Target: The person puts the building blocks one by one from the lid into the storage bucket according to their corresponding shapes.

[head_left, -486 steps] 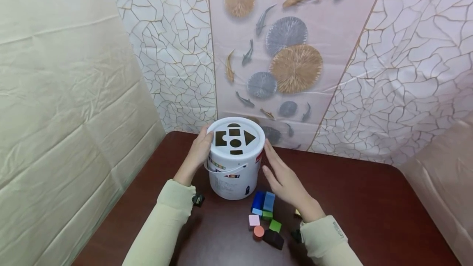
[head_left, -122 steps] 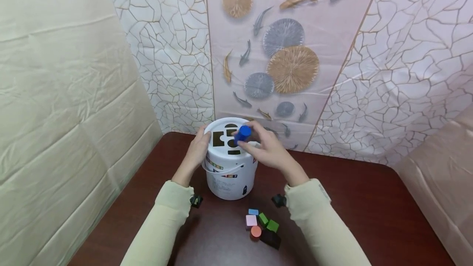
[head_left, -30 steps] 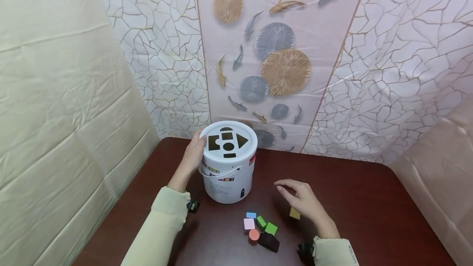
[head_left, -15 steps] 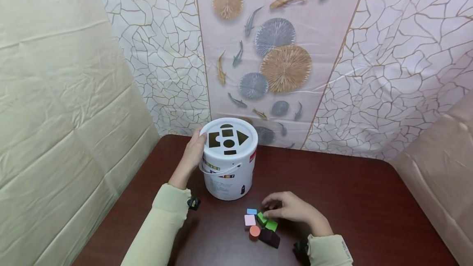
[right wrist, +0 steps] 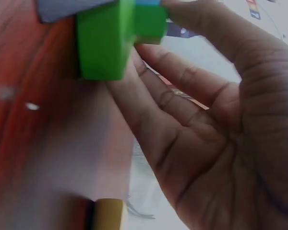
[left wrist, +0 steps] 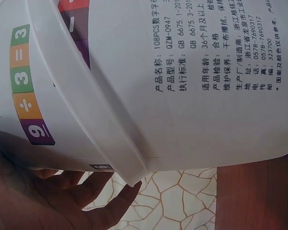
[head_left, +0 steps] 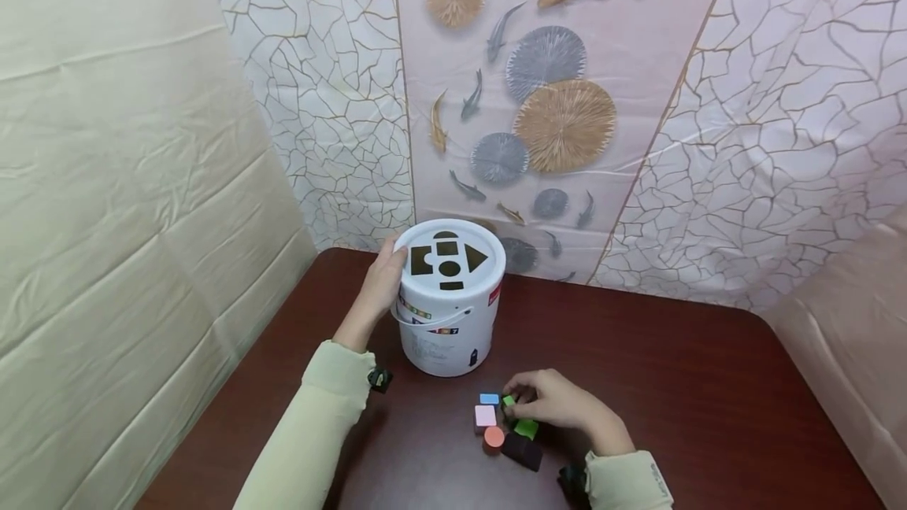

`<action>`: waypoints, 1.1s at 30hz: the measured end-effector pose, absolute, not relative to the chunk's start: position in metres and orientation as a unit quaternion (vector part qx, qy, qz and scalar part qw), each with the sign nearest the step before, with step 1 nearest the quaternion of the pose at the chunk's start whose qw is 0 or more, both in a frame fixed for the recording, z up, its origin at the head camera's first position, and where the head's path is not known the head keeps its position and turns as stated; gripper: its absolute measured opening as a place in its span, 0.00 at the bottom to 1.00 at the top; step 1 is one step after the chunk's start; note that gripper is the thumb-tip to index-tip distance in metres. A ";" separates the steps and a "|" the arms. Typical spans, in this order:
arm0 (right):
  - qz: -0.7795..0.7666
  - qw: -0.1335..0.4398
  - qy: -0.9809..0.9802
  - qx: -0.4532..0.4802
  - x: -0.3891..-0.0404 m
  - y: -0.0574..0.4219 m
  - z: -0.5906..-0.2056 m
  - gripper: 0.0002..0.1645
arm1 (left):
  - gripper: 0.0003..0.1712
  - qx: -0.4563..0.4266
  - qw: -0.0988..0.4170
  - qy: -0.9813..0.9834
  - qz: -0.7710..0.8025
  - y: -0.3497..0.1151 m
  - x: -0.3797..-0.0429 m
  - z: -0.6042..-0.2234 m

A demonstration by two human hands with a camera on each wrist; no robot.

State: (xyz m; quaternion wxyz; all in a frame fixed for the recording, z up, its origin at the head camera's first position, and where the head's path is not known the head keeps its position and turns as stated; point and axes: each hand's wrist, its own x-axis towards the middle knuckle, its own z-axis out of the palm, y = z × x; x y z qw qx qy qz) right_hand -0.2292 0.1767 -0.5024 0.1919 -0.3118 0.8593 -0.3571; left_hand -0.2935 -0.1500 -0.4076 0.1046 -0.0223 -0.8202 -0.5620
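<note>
My left hand grips the upper left side of a white lidded bucket, thumb at the lid's rim. The lid has several shaped holes. In the left wrist view, fingers curl beneath the bucket's side by its handle. To the bucket's front right, my right hand pinches a small green block between thumb and fingers. In the right wrist view, the thumb is at this green block, beside a larger green block.
Around the right hand stand a light blue block, a pink block, an orange-red cylinder and a dark block. A yellow block shows in the right wrist view. Patterned cloth hangs behind the table.
The right hand earlier held a blue cylinder over the lid; that cylinder is out of sight now. The hand has since come down to the blocks and pinched the green one. The left hand stays on the bucket.
</note>
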 end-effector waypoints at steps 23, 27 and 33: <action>-0.438 -0.243 0.823 -0.268 -0.265 0.138 -0.403 0.18 | 0.30 -0.028 0.111 -0.821 -0.560 -0.153 -0.295 -0.404; -0.436 -0.284 0.800 -0.299 -0.284 0.117 -0.379 0.19 | 0.30 -0.030 0.109 -0.821 -0.560 -0.153 -0.296 -0.405; -0.416 -0.271 0.807 -0.321 -0.294 0.097 -0.373 0.19 | 0.29 -0.028 0.109 -0.822 -0.558 -0.152 -0.297 -0.408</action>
